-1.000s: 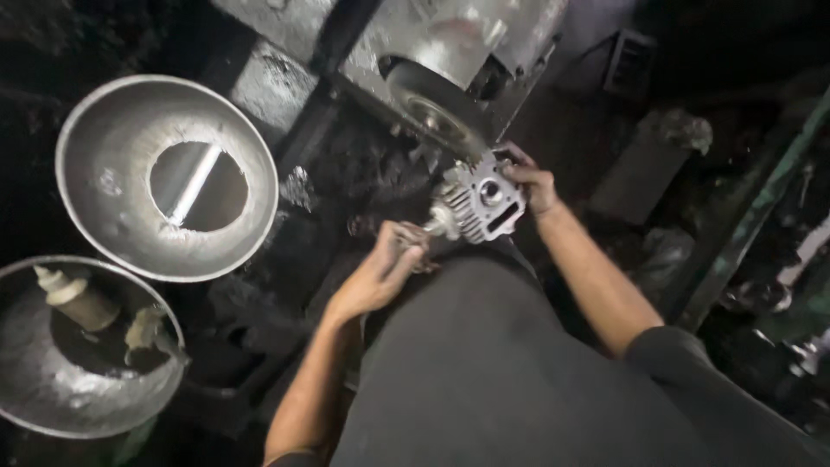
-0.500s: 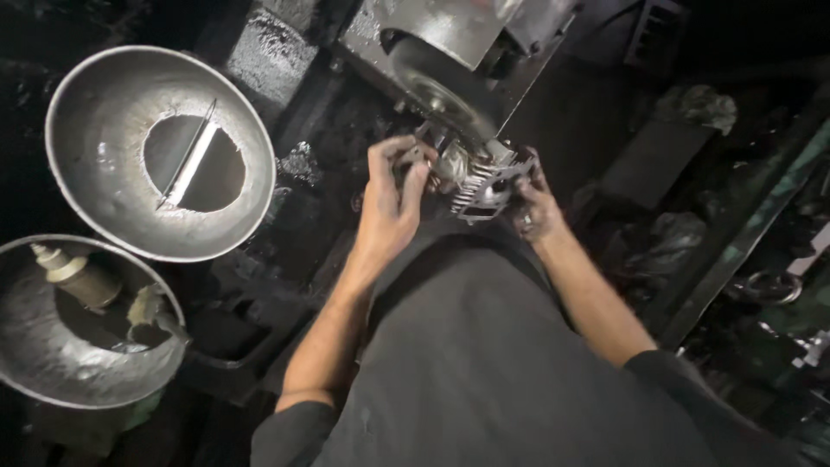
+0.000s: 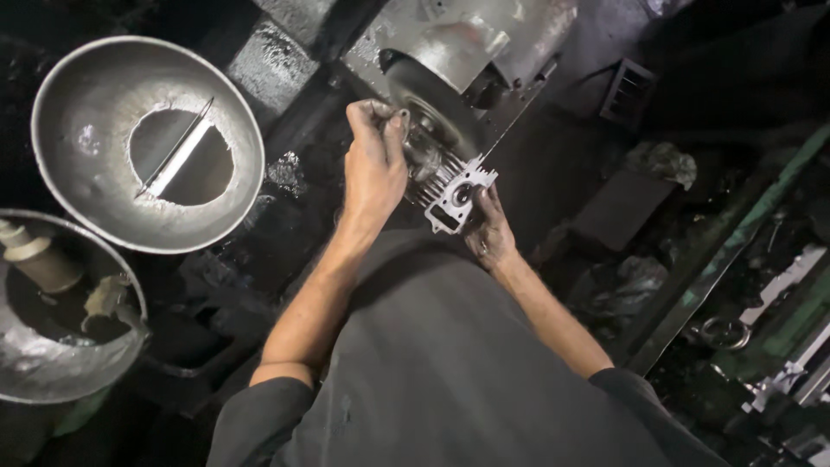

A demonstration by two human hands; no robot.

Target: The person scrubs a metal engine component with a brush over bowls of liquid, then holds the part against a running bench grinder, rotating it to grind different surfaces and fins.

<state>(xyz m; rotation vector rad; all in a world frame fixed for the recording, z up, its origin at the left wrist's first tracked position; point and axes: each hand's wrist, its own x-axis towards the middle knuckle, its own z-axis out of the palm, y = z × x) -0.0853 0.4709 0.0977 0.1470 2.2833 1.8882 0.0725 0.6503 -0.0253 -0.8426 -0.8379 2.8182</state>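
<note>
- Against the grey disc-shaped wheel (image 3: 437, 117) of the bench machine (image 3: 484, 43), near the top middle of the view, both hands hold a finned metal casting (image 3: 454, 186).
- The left hand (image 3: 373, 164) is curled over the casting's upper left end, fingers folded tight and knuckles up, close to the wheel's face.
- The right hand (image 3: 488, 232) grips from below and to the right, fingers wrapped under the casting's flat square flange; how far its palm closes I cannot tell, since the casting covers it.
- The casting is pale, bare metal: thin parallel fins along its body, and a square plate end with a round bore in the middle and small holes at the corners.
- It appears to touch the wheel's lower edge, tilted with the flange end towards the person.
- The machine's housing is dull grey metal, rounded on top and streaked with grime.
- To the left sits a large metal bowl (image 3: 78, 156), dented and matt, with a round hole in its bottom and a flat strip across it.
- Below it a second bowl (image 3: 52, 372) holds a small pale bottle (image 3: 35, 259) and a lumpy scrap.
- The surface around is black and oily; between the bowls and the left forearm lies a dark open strip.
- On the right, a green rail (image 3: 735, 233) runs diagonally, well apart from the hands.
</note>
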